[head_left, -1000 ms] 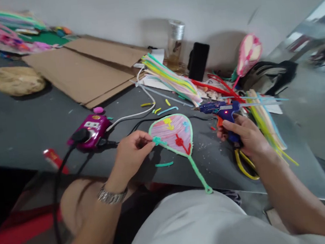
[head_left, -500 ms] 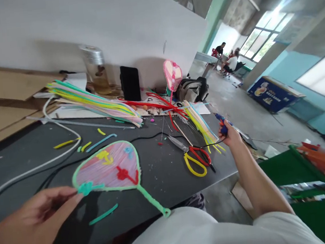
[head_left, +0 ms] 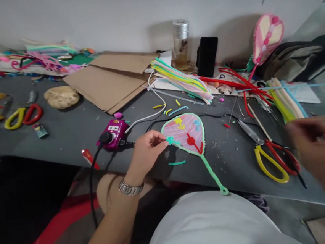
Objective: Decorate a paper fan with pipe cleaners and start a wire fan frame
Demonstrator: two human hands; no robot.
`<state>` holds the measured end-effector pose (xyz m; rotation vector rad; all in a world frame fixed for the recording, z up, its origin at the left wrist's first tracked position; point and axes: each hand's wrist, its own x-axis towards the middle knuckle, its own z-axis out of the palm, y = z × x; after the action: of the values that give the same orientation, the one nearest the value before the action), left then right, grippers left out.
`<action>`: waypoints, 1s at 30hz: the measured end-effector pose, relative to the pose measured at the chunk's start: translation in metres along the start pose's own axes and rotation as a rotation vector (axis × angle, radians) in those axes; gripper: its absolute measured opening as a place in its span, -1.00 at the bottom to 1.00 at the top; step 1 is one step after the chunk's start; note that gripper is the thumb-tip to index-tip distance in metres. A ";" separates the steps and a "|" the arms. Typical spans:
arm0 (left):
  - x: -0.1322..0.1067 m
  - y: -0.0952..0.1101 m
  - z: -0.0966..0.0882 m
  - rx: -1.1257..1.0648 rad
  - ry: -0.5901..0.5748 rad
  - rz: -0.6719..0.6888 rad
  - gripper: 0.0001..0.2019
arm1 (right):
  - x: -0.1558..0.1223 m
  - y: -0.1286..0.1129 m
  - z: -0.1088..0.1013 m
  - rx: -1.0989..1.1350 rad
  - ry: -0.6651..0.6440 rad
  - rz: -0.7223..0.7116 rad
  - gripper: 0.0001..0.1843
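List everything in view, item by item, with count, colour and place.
pipe-cleaner fan: 1, pink with mint-green rim, on the table in front of the person
second fan: 1, pink and cream, upright at back right
scissors: 2 pairs, yellow and red handles, one at right, one at far left
pipe-cleaner bundle: 1, pastel multicolour, back centre
red pipe cleaners: several, right of the bundle
glass bottle: 1, silver lid, by the wall
phone: 1, black, beside the bottle
cardboard sheets: several, brown, back left
power socket: 1, magenta, left of the fan, black plug in it
bag: 1, black and grey, back right
table: 1, dark grey, under all these except the bag
left hand: 1, pinching the fan's teal knot, metal watch on the wrist
right hand: 1, blurred, right of the scissors
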<state>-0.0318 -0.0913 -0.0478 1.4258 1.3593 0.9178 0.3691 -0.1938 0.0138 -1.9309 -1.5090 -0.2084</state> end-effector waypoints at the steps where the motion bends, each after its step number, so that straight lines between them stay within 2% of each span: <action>1: -0.001 0.001 0.000 -0.017 -0.003 -0.006 -0.75 | -0.008 -0.025 0.018 0.030 -0.092 -0.172 -0.86; 2: -0.001 0.002 0.000 -0.033 -0.006 -0.016 -0.74 | -0.016 -0.051 0.037 0.125 -0.165 -0.357 -0.88; 4: -0.003 0.004 0.000 -0.069 -0.010 -0.038 -0.72 | -0.026 -0.097 0.074 0.247 -0.272 -0.601 -0.82; 5: -0.004 0.005 0.000 -0.089 -0.009 -0.048 -0.72 | -0.029 -0.115 0.089 0.267 -0.290 -0.675 -0.78; 7: -0.005 0.007 -0.001 -0.139 -0.010 -0.072 -0.71 | -0.032 -0.137 0.111 0.282 -0.319 -0.728 -0.76; 11: -0.008 0.011 0.000 -0.245 -0.035 -0.129 -0.70 | -0.029 -0.145 0.126 0.302 -0.294 -0.765 -0.76; 16: -0.008 0.013 0.000 -0.298 -0.063 -0.169 -0.72 | -0.027 -0.142 0.128 0.309 -0.261 -0.756 -0.79; 22: -0.008 0.012 0.003 -0.307 -0.075 -0.175 -0.71 | -0.027 -0.143 0.126 0.318 -0.251 -0.825 -0.78; 25: -0.009 0.014 0.005 -0.312 -0.077 -0.168 -0.71 | -0.030 -0.144 0.127 0.345 -0.275 -0.800 -0.74; 27: -0.011 0.019 0.005 -0.328 -0.076 -0.152 -0.72 | -0.031 -0.145 0.129 0.427 -0.308 -0.690 -0.74; 28: -0.012 0.021 0.004 -0.333 -0.076 -0.140 -0.72 | -0.030 -0.146 0.130 0.490 -0.337 -0.580 -0.76; 30: -0.012 0.024 0.001 -0.316 -0.057 -0.103 -0.74 | -0.026 -0.149 0.133 0.634 -0.449 -0.258 -0.82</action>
<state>-0.0246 -0.1022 -0.0239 1.1234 1.1748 0.9686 0.1903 -0.1204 -0.0405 -1.3177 -1.8251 0.5676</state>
